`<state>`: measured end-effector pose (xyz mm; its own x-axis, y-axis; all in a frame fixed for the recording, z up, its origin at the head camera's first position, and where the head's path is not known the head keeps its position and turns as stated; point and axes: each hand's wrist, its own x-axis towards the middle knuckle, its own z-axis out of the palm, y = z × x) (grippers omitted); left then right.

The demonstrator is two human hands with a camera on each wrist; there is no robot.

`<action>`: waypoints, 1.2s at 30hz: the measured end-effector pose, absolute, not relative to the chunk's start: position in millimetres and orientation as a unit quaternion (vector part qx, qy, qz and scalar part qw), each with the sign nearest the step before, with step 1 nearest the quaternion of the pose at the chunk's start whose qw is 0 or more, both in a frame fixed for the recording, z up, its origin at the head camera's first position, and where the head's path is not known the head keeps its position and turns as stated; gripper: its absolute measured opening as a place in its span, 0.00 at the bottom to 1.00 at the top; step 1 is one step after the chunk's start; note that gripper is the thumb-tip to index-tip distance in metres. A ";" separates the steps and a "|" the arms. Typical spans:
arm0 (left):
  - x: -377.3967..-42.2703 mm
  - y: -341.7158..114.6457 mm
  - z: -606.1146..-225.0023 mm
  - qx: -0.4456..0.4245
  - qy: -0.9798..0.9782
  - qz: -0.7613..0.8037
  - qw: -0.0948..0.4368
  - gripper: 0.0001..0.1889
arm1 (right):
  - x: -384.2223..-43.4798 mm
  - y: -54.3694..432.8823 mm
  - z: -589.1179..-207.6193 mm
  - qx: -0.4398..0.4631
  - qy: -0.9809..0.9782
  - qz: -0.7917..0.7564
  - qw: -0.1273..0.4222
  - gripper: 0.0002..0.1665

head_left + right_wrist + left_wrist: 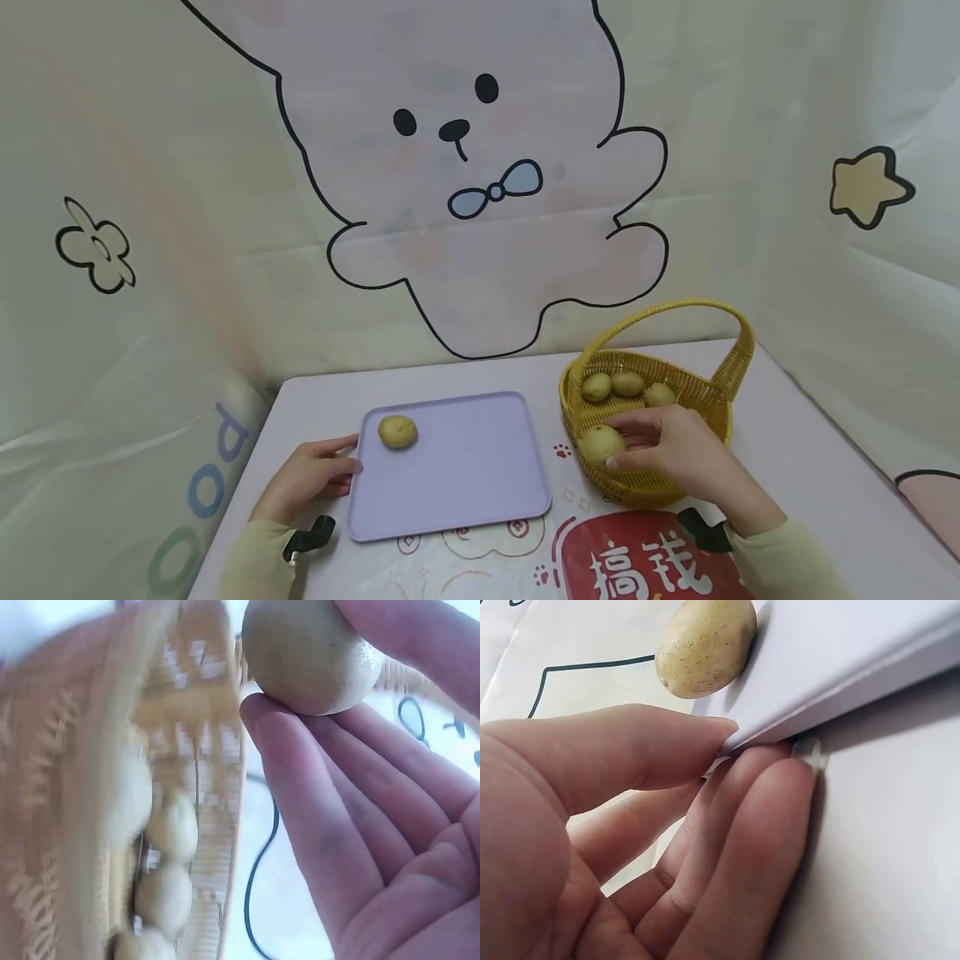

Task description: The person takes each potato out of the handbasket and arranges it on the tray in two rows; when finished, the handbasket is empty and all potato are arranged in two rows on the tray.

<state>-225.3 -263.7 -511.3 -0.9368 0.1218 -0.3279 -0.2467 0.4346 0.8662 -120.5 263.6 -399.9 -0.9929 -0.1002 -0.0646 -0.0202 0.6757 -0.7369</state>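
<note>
**Round potato in a right-hand pinch at the basket, left hand on the tray rim**

The round, pale-yellow potato (602, 446) sits between thumb and fingertips of the right hand (671, 446), over the near-left part of the basket in the head view (height above the basket floor: can't tell). Should be firm and stiff, fairly light, hard to crush; skin looks smooth, so it could roll or slip if pinched off-centre. Best hold: across its widest part, thumb opposite several fingers, roughly as now. That hand is only part-closed, just wide enough for the potato, palm not touching it.

Around it: the yellow woven basket with a tall arched handle (682, 379). More small yellowish potatoes (627, 383) lie inside, three showing along the far side in the head view (right-wrist view is blurred, count unsure).

Further left, the flat lilac rectangular tray with rounded corners (472, 467) carries one oval yellow potato (397, 432) near its far-left corner. The left hand (311, 475) pinches the tray's left rim, thumb on top, other fingers bent against the outer side; probably light and rigid, so a rim hold should steady it.

All on a white table (780, 442).
</note>
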 end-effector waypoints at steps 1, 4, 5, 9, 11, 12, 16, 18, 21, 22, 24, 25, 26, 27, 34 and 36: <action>-225.8 -262.3 -510.9 -0.040 0.829 0.531 0.172 0.35 | -120.9 258.2 -402.0 -0.034 0.911 -0.408 0.053 0.33; -226.6 -259.9 -510.8 -0.054 0.831 0.530 0.163 0.34 | -123.9 239.6 -407.6 -0.043 0.897 -0.435 0.069 0.32; -226.7 -259.7 -510.9 -0.057 0.831 0.529 0.161 0.33 | -125.6 233.0 -409.3 -0.048 0.891 -0.446 0.073 0.32; -227.0 -260.6 -510.2 -0.067 0.833 0.527 0.154 0.33 | -135.4 204.8 -415.4 -0.072 0.871 -0.479 0.084 0.32; -227.2 -260.9 -510.0 -0.061 0.833 0.528 0.155 0.33 | -141.3 191.8 -418.4 -0.088 0.862 -0.492 0.085 0.32; -227.2 -261.0 -510.1 -0.058 0.833 0.528 0.157 0.33 | -144.5 185.5 -419.9 -0.095 0.858 -0.497 0.086 0.32; -226.5 -262.9 -511.3 -0.041 0.832 0.529 0.160 0.34 | -156.6 161.9 -425.8 -0.112 0.841 -0.521 0.091 0.32; -225.6 -264.5 -510.9 -0.037 0.832 0.530 0.160 0.33 | -163.3 150.7 -428.4 -0.109 0.837 -0.528 0.090 0.32; -224.2 -267.0 -509.1 -0.034 0.831 0.532 0.159 0.33 | -175.7 135.4 -433.6 -0.098 0.841 -0.526 0.080 0.31; -224.3 -266.8 -508.4 -0.033 0.830 0.534 0.160 0.33 | -179.9 131.8 -436.1 -0.092 0.845 -0.522 0.074 0.31; -224.6 -266.5 -507.4 -0.032 0.825 0.541 0.164 0.33 | -189.0 125.2 -442.4 -0.086 0.851 -0.514 0.060 0.30; -225.2 -266.2 -507.3 -0.031 0.823 0.543 0.165 0.33 | -193.5 122.3 -445.9 -0.083 0.854 -0.511 0.053 0.30; -225.7 -265.8 -507.3 -0.029 0.821 0.545 0.167 0.33 | -198.0 119.4 -449.5 -0.078 0.856 -0.509 0.048 0.30; -226.0 -265.3 -507.5 -0.026 0.820 0.546 0.169 0.34 | -202.1 116.6 -453.2 -0.075 0.857 -0.507 0.043 0.30; -224.5 -265.0 -509.0 -0.042 0.820 0.546 0.167 0.33 | -225.8 96.9 -473.7 -0.056 0.860 -0.505 0.040 0.29; -224.4 -265.4 -509.2 -0.046 0.822 0.544 0.163 0.33 | -230.3 91.5 -476.0 -0.053 0.858 -0.508 0.042 0.28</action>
<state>-224.4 -265.4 -509.2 -0.9428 0.1022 -0.3174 -0.2521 0.4044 0.8791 -230.3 91.5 -476.0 -0.9909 -0.1330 -0.0181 -0.0481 0.4774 -0.8773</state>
